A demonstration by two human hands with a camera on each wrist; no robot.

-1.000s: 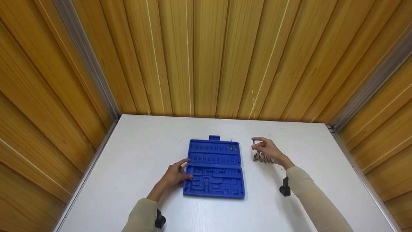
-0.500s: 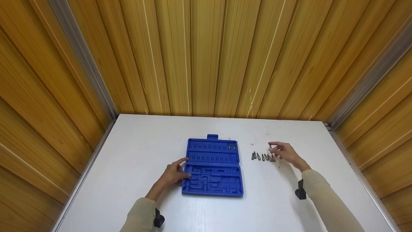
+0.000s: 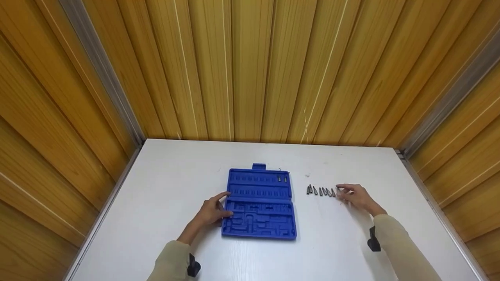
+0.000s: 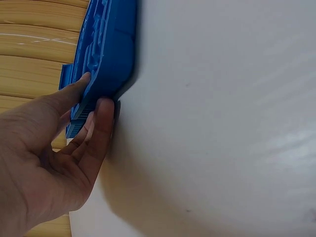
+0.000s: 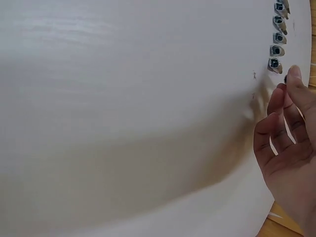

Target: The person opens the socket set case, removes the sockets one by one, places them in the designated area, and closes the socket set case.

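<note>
An open blue plastic socket case (image 3: 269, 214) lies flat on the white table, its moulded slots facing up. My left hand (image 3: 211, 212) holds its left edge; in the left wrist view the thumb presses on the rim and the fingers (image 4: 102, 128) lie against the outer side wall. To the right of the case, several small metal sockets (image 3: 320, 191) form a row, their square holes showing in the right wrist view. At the row's right end my right hand (image 3: 356, 196) pinches one more socket (image 3: 338, 190) between thumb and fingers, mostly hidden by the fingertips (image 5: 295, 72).
Two sockets (image 3: 279, 178) sit in slots at the right of the case's far half. A blue latch tab (image 3: 259, 166) sticks out from the far edge. Yellow wood-patterned panels (image 3: 250, 78) rise behind the white table (image 3: 187, 164) and along both sides.
My right hand has moved right and down toward the near side with the socket, from above the row to its right end. The left hand stays on the case.
</note>
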